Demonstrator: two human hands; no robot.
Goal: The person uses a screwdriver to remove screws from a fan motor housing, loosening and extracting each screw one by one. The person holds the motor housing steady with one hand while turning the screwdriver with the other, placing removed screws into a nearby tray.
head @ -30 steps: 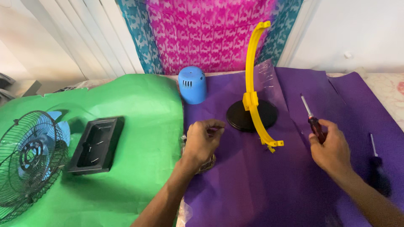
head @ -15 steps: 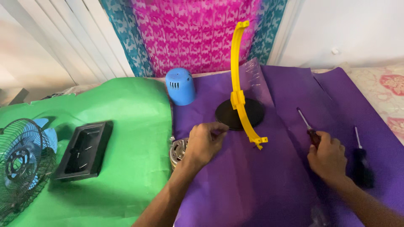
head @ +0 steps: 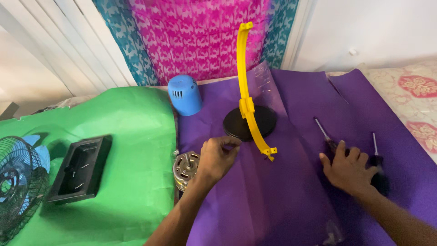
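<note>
Lower and flatter now, my right hand (head: 348,169) has come down onto the purple paper (head: 282,191): a second ago it held the red-handled screwdriver (head: 328,139) lifted in its grip, and now that tool lies on the paper with my palm spread over its handle, fingers loose rather than closed around it. Its shaft points away from me, out past my fingertips. Just to the right lies a second, black-handled screwdriver (head: 377,159), its handle touching the edge of my hand.

My left hand (head: 216,157) has barely shifted; its fingers are pinched together at the tips, but whether something small sits between them I cannot tell. Beside that wrist the bare fan motor (head: 184,168) is now plainly in view, at the seam of the green paper (head: 132,150) and the purple.

Ahead stands the yellow curved bracket (head: 248,98) on its black round base (head: 249,123), with the blue motor cover (head: 184,94) to its left. Far left are the black tray (head: 79,168) and the fan guard (head: 18,182) with its blue blades.
</note>
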